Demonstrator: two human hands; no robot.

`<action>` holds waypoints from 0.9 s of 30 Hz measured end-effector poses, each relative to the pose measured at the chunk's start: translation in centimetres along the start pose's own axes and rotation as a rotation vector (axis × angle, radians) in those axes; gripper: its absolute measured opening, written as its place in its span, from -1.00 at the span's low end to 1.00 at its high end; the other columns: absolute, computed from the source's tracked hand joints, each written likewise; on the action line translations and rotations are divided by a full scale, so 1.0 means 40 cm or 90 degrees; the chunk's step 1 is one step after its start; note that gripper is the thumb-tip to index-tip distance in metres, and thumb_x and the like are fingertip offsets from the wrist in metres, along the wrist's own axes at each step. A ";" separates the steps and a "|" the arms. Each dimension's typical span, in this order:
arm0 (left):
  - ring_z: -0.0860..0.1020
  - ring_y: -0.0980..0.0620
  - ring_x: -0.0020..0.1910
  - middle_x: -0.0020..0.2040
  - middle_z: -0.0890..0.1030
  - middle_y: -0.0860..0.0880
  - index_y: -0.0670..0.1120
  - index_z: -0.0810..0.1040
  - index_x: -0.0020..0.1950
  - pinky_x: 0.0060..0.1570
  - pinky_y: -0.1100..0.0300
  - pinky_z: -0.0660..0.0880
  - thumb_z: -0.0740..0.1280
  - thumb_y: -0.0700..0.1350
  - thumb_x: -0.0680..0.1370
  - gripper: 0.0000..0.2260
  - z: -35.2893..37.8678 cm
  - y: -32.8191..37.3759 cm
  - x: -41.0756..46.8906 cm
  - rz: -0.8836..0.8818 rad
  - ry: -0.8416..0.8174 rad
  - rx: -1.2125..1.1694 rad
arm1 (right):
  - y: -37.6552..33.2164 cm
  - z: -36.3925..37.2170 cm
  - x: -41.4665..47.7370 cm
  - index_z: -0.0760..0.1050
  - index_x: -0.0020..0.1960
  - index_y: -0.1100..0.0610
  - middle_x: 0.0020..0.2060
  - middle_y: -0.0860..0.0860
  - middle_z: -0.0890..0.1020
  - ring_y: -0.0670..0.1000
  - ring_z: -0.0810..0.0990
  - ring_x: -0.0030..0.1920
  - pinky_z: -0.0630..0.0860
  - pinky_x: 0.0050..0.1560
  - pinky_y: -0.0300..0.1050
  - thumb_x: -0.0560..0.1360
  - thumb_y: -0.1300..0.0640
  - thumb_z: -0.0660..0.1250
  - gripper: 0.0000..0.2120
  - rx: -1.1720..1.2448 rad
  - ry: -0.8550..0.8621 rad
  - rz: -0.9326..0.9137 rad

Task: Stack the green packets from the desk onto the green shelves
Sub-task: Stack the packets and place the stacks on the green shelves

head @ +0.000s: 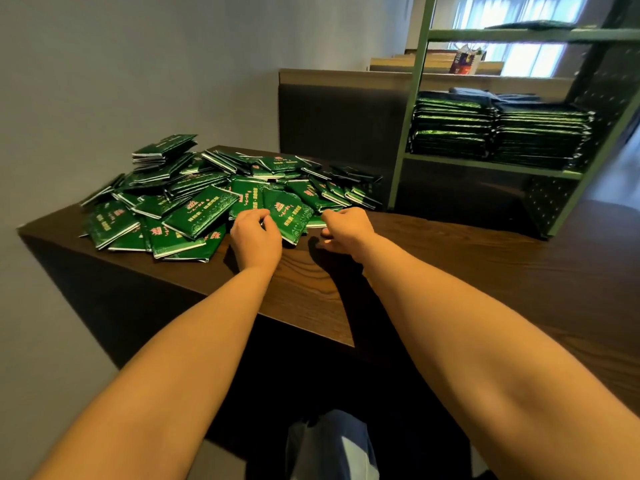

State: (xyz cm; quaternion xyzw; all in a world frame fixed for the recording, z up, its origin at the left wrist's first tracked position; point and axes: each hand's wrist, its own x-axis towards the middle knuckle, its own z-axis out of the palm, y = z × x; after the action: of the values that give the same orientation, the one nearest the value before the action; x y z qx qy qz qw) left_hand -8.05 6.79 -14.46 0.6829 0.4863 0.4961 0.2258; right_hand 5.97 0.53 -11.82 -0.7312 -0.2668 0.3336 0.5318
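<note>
The front packet (289, 216) is seen between the hands, long axis pointing away. Its left edge is gripped by the left hand (256, 239), fingers curled. For the right hand (346, 228), curled beside it, a hold cannot be told.

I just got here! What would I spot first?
A big messy heap of green packets covers the far left end of the dark wooden desk. The left hand and right hand reach into its near edge. On the right, neat packet stacks fill a green shelf.
</note>
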 end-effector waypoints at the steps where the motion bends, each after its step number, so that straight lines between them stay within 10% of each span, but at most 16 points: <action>1: 0.56 -0.12 0.18 0.19 0.62 -0.17 -0.23 0.63 0.19 0.13 0.22 0.41 0.27 -0.23 0.61 -0.78 -0.003 -0.001 0.003 -0.021 0.010 -0.028 | -0.009 0.010 -0.001 0.48 -0.03 0.22 0.11 0.22 0.64 0.27 0.71 0.02 0.70 -0.25 0.01 0.55 0.11 0.40 -0.82 0.041 -0.022 0.023; 8: 0.54 0.08 -0.05 -0.05 0.61 -0.01 -0.14 0.65 0.01 -0.05 0.31 0.49 0.30 -0.33 0.54 -0.82 -0.021 0.042 0.013 -0.096 0.037 -0.215 | -0.017 0.049 -0.030 0.43 0.26 0.28 -0.02 0.22 0.64 0.10 0.66 -0.45 0.55 -0.50 -0.20 0.60 0.08 0.43 -0.62 0.145 -0.088 0.089; 12: 0.52 0.17 -0.16 -0.19 0.58 0.09 -0.05 0.59 -0.14 -0.20 0.53 0.38 0.33 -0.30 0.51 -0.84 -0.012 0.088 -0.017 -0.026 -0.039 -0.238 | -0.009 0.025 -0.027 0.50 -0.02 0.22 -0.16 0.13 0.62 0.08 0.68 -0.27 0.66 -0.33 -0.12 0.58 0.09 0.46 -0.78 0.207 -0.047 0.063; 16: 0.49 0.10 -0.18 -0.06 0.56 0.02 -0.04 0.54 0.00 -0.12 0.20 0.45 0.31 -0.23 0.53 -0.88 0.017 0.082 -0.049 0.046 -0.080 -0.173 | 0.021 -0.026 -0.014 0.50 -0.18 0.11 -0.08 0.17 0.70 0.15 0.70 -0.02 0.71 -0.07 0.17 0.54 0.17 0.41 -0.85 0.124 0.051 -0.014; 20: 0.42 -0.05 0.18 0.19 0.46 -0.03 0.05 0.49 0.22 0.17 0.02 0.31 0.31 -0.04 0.53 -0.74 0.029 0.041 -0.043 0.022 -0.052 0.090 | 0.053 -0.089 -0.019 0.50 -0.07 0.06 -0.13 0.02 0.66 0.14 0.69 0.08 0.62 0.20 0.18 0.59 0.19 0.37 -0.91 0.101 0.112 -0.069; 27: 0.45 -0.20 0.23 0.18 0.58 -0.12 0.10 0.45 0.31 0.27 -0.09 0.24 0.18 0.10 0.64 -0.73 0.041 0.019 -0.029 -0.083 -0.106 0.219 | 0.103 -0.113 -0.028 0.47 0.12 0.00 0.00 -0.07 0.64 0.08 0.66 0.13 0.58 0.26 0.17 0.59 0.23 0.35 -0.82 0.073 0.113 -0.184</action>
State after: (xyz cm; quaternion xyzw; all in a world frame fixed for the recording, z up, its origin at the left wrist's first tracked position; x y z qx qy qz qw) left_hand -6.29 5.73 -15.03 0.7172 0.5867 0.3319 0.1766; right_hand 8.90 -4.24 -14.56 -0.6805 -0.3018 0.2024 0.6363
